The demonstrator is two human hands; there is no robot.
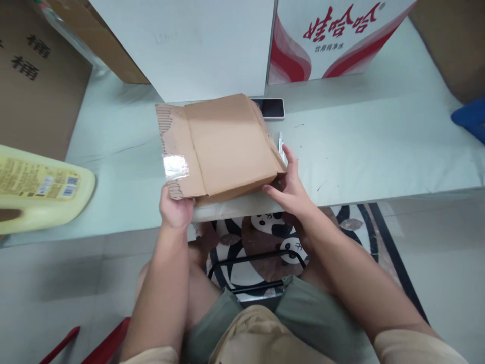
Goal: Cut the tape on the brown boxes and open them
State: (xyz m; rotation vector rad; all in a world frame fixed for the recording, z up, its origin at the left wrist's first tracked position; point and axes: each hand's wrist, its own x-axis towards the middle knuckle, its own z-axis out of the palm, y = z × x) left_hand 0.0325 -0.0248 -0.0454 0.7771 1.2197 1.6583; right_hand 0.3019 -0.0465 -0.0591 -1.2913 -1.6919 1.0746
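Over the pale green counter (379,146), near its front edge: one shallow brown cardboard box (231,146)

Through the head view, I see the bare left hand (176,208) curled closed around the near corner of the box's left flap, which carries a shiny strip of clear tape (176,167). At the near right corner, the bare right hand (288,184) has thumb and forefinger spread wide; its other fingers are hidden, so I can't tell how firmly it grips. Just beside that forefinger I make out a thin silver metallic object (281,140). Beyond the box lies a black-screened phone with a pale edge (273,108), partly covered. Behind stand a large plain white box (197,45) and a white-and-red printed carton (333,43).
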